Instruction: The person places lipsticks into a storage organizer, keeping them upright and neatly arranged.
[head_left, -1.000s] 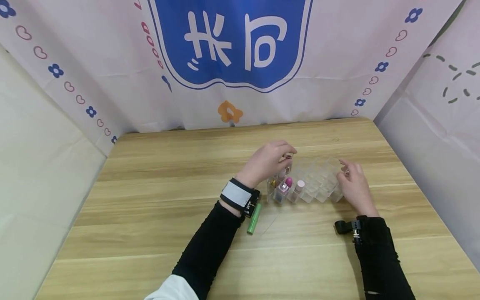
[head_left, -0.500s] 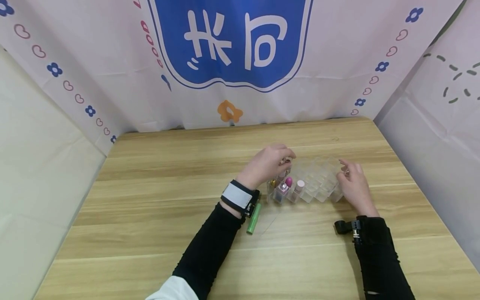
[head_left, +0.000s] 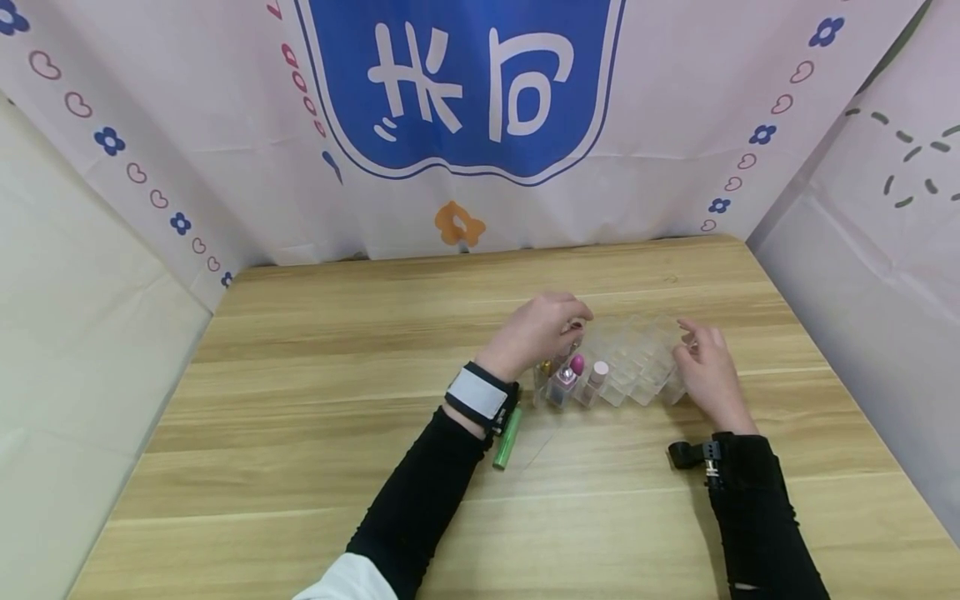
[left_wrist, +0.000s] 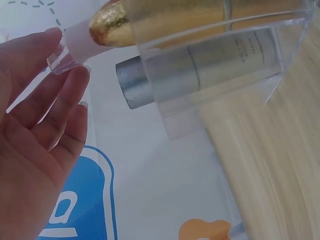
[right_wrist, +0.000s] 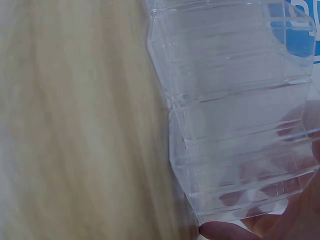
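Note:
A clear lipstick organizer (head_left: 637, 358) with slanted compartments stands on the table, its left end filled. My left hand (head_left: 532, 333) is over that end, thumb and fingertips pinching a pale pink cosmetic tube with a clear end (left_wrist: 82, 42). Right beside that tube is a rounded gold tube (left_wrist: 112, 22), and a silver tube (left_wrist: 165, 77) sits in the organizer below it. A magenta-topped lipstick (head_left: 577, 364) and a pale pink-capped tube (head_left: 597, 375) occupy the front compartments. At the organizer's right end, my right hand (head_left: 708, 371) grips its side, with fingers showing through the clear wall.
A green tube (head_left: 507, 437) lies on the wooden table (head_left: 337, 375) below my left wrist. White printed cloth (head_left: 360, 208) hangs along the table's back edge, with pale panels to the left and right.
My left hand has lowered slightly at the organizer's left end, with the pale pink tube in its fingers. The right hand and the organizer stay where they were.

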